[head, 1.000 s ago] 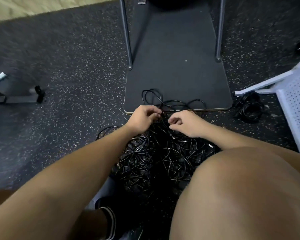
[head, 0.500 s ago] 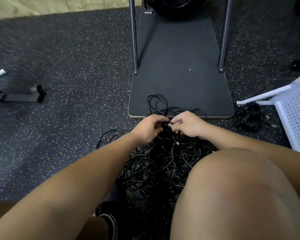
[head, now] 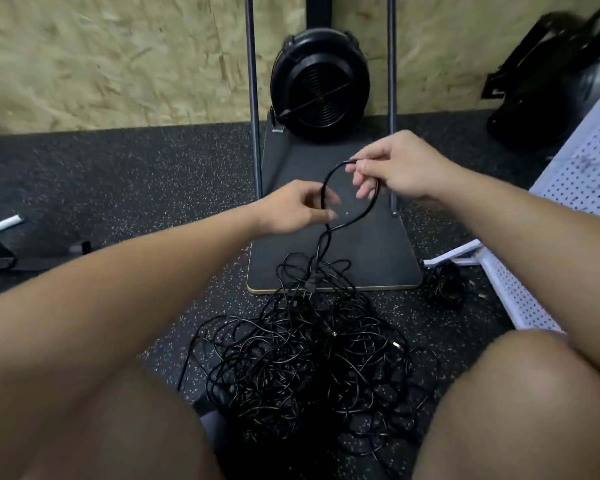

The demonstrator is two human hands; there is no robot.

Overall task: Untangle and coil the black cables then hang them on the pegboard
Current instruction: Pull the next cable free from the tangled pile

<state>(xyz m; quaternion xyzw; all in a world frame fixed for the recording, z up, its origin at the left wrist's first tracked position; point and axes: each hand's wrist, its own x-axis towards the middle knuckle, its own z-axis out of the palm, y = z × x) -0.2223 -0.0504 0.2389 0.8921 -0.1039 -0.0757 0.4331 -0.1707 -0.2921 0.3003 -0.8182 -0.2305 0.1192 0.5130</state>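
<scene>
While the right hand [head: 400, 168] pinched the top of a raised loop of black cable [head: 329, 188] between curled fingers, the left hand [head: 297, 211] reached in beside it, thumb and fingers narrowly parted around one leg of the loop; whether they actually gripped it could not be told. Both legs ran down, crossing once, into the tangled pile of cables [head: 302, 358] on the speckled floor between the person's knees. A smaller dark bundle [head: 444, 285] lay beside the white pegboard [head: 568, 188] at right. This looked like the untangling step, with one cable being drawn free. Next, the strand probably needed following downward and working loose from the pile before coiling.
</scene>
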